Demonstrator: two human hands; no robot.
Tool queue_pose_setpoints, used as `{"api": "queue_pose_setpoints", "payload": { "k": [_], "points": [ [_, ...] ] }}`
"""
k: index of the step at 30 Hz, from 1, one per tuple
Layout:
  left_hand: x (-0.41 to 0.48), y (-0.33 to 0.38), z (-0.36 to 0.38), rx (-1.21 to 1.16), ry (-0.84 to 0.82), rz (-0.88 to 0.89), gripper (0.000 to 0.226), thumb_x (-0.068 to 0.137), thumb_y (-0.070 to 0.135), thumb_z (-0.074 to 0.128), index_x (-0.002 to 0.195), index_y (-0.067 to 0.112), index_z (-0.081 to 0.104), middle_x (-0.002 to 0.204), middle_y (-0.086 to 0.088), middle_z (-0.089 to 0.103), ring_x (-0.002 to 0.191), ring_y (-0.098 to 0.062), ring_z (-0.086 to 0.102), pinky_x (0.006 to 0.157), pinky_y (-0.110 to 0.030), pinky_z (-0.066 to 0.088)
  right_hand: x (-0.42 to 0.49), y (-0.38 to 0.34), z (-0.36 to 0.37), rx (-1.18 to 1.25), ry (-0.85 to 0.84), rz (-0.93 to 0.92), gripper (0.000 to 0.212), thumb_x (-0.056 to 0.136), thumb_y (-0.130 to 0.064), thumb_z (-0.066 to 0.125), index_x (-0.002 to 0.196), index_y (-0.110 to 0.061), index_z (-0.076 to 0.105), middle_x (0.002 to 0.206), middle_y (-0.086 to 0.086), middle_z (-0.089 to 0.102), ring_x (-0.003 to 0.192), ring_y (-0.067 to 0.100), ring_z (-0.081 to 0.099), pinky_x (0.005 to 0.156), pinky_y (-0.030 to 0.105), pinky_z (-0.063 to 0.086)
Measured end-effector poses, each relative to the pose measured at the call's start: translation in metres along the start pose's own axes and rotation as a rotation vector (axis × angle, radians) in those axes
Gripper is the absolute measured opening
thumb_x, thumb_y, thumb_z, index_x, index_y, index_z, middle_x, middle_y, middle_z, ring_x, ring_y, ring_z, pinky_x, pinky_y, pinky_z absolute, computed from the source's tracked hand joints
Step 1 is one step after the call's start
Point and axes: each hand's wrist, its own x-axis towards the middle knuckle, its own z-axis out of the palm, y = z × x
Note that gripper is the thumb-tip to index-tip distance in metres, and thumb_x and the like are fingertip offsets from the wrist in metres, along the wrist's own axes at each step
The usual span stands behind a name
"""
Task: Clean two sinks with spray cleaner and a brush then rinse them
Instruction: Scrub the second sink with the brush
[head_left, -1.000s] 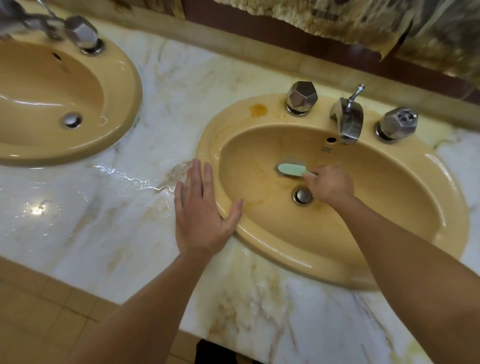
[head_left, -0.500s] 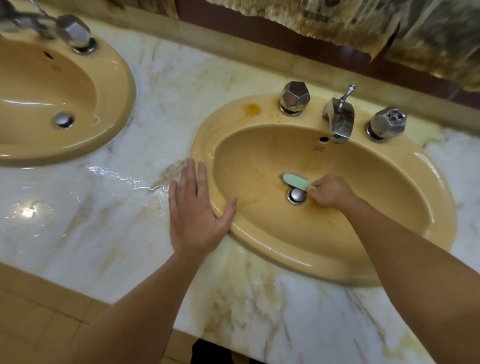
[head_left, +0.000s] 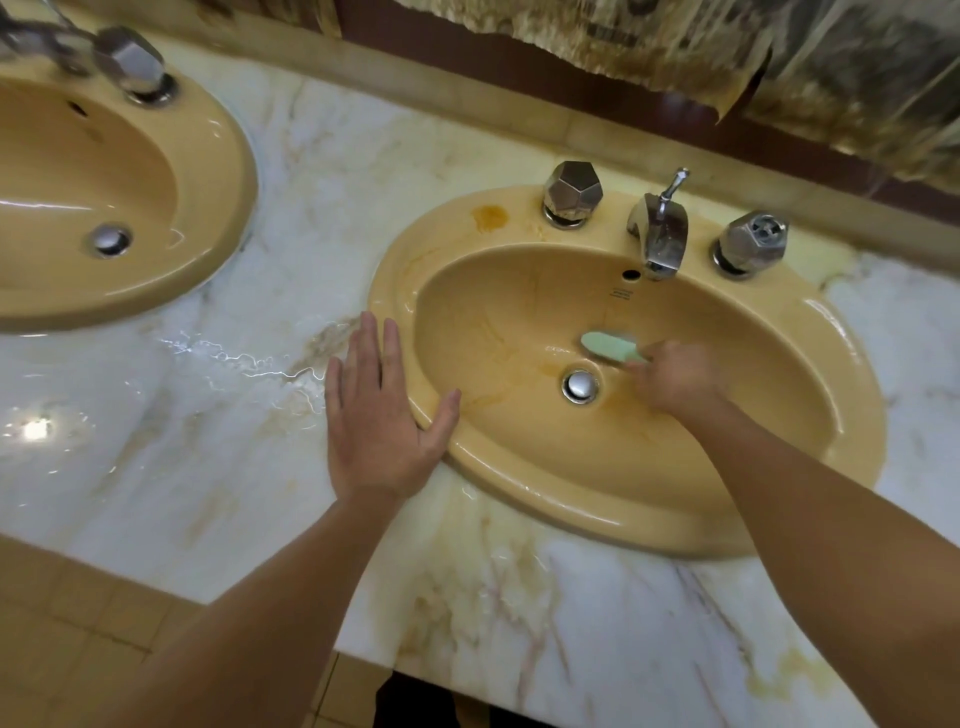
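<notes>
Two tan oval sinks are set in a marble counter. The right sink (head_left: 810, 415) has orange stains inside its bowl and around its chrome drain (head_left: 580, 385). My right hand (head_left: 675, 376) is inside that bowl and grips a pale green brush (head_left: 608, 347), whose head lies on the basin just above the drain. My left hand (head_left: 379, 415) rests flat with straight fingers on the counter, its thumb on the right sink's left rim. The left sink (head_left: 218, 171) lies at the upper left, partly cut off. No spray cleaner is in view.
The right sink carries a chrome spout (head_left: 660, 234) between two faceted knobs (head_left: 571, 193) (head_left: 750, 243). The marble counter (head_left: 218, 415) is wet between the sinks. A backsplash ledge runs behind. Tiled floor (head_left: 67, 649) shows at lower left.
The brush and my right hand have shifted back and forth in the right bowl around the drain, now just above and right of it. My left hand has stayed in place.
</notes>
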Motion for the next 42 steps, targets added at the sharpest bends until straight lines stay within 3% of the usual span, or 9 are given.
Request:
{"api": "queue_pose_setpoints", "payload": {
  "k": [18, 21, 24, 27, 30, 33, 36, 40, 42],
  "points": [
    [0.000, 0.000, -0.001, 0.004, -0.001, -0.008, 0.091, 0.093, 0.070, 0.028, 0.162, 0.013, 0.012, 0.170, -0.006, 0.003, 0.157, -0.017, 0.004, 0.126, -0.046, 0.010, -0.022, 0.019, -0.021, -0.127, -0.280, 0.088, 0.041, 0.092, -0.043, 0.058, 0.106, -0.005, 0.065, 0.087, 0.009, 0.062, 0.073, 0.025, 0.061, 0.063, 0.030, 0.049],
    [0.000, 0.000, 0.000, 0.004, -0.001, -0.005, 0.092, 0.093, 0.071, 0.028, 0.162, 0.013, 0.012, 0.170, -0.006, 0.003, 0.157, -0.017, 0.004, 0.126, -0.046, 0.010, -0.021, 0.030, -0.027, -0.127, -0.199, 0.121, 0.041, 0.096, -0.042, 0.054, 0.113, -0.005, 0.063, 0.101, 0.014, 0.064, 0.079, 0.026, 0.056, 0.070, 0.032, 0.048],
    [0.000, 0.000, 0.001, -0.005, 0.004, -0.009, 0.091, 0.092, 0.070, 0.030, 0.162, 0.013, 0.013, 0.170, -0.007, 0.004, 0.157, -0.018, 0.006, 0.126, -0.046, 0.010, -0.030, 0.030, -0.031, -0.141, -0.449, 0.132, 0.036, 0.096, -0.038, 0.056, 0.083, -0.005, 0.061, 0.068, 0.013, 0.064, 0.053, 0.023, 0.053, 0.056, 0.027, 0.043],
    [-0.001, 0.000, 0.001, -0.007, 0.007, -0.010, 0.091, 0.092, 0.070, 0.031, 0.162, 0.013, 0.014, 0.170, -0.007, 0.005, 0.157, -0.018, 0.008, 0.126, -0.046, 0.010, -0.029, 0.034, -0.035, -0.225, -0.273, 0.097, 0.038, 0.097, -0.042, 0.053, 0.106, -0.007, 0.064, 0.099, 0.013, 0.067, 0.080, 0.026, 0.061, 0.068, 0.030, 0.047],
    [-0.001, 0.000, 0.001, -0.004, 0.014, -0.012, 0.091, 0.092, 0.070, 0.031, 0.162, 0.013, 0.014, 0.170, -0.007, 0.006, 0.156, -0.019, 0.008, 0.126, -0.046, 0.010, -0.035, 0.031, -0.037, -0.191, -0.514, 0.123, 0.037, 0.095, -0.040, 0.056, 0.087, -0.005, 0.064, 0.072, 0.013, 0.064, 0.058, 0.026, 0.057, 0.059, 0.027, 0.046],
    [-0.001, -0.001, 0.001, -0.004, 0.012, -0.007, 0.091, 0.092, 0.070, 0.031, 0.162, 0.013, 0.014, 0.170, -0.007, 0.006, 0.156, -0.019, 0.008, 0.126, -0.046, 0.010, -0.038, 0.033, -0.039, -0.244, -0.325, 0.109, 0.033, 0.096, -0.039, 0.055, 0.108, -0.010, 0.063, 0.100, 0.012, 0.066, 0.080, 0.026, 0.058, 0.068, 0.030, 0.044],
    [-0.001, 0.001, 0.000, -0.004, 0.021, -0.010, 0.091, 0.092, 0.069, 0.031, 0.162, 0.013, 0.014, 0.170, -0.008, 0.007, 0.156, -0.019, 0.009, 0.126, -0.046, 0.010, -0.042, 0.030, -0.043, -0.235, -0.412, 0.141, 0.025, 0.096, -0.031, 0.058, 0.086, -0.008, 0.060, 0.077, 0.007, 0.060, 0.063, 0.021, 0.054, 0.053, 0.026, 0.041],
    [-0.002, 0.000, 0.000, -0.002, 0.014, -0.009, 0.091, 0.093, 0.070, 0.031, 0.162, 0.013, 0.014, 0.170, -0.008, 0.006, 0.156, -0.019, 0.008, 0.126, -0.046, 0.010, -0.041, 0.035, -0.042, -0.308, -0.264, 0.045, 0.033, 0.095, -0.041, 0.055, 0.112, -0.015, 0.063, 0.094, 0.002, 0.056, 0.085, 0.022, 0.054, 0.073, 0.033, 0.047],
    [-0.001, 0.000, 0.001, 0.007, 0.020, -0.011, 0.091, 0.093, 0.070, 0.031, 0.162, 0.013, 0.014, 0.170, -0.007, 0.005, 0.157, -0.018, 0.008, 0.126, -0.046, 0.010, -0.039, 0.038, -0.036, -0.324, -0.371, -0.034, 0.039, 0.095, -0.048, 0.051, 0.115, -0.018, 0.066, 0.105, 0.002, 0.063, 0.089, 0.022, 0.055, 0.076, 0.031, 0.046]
  ]
}}
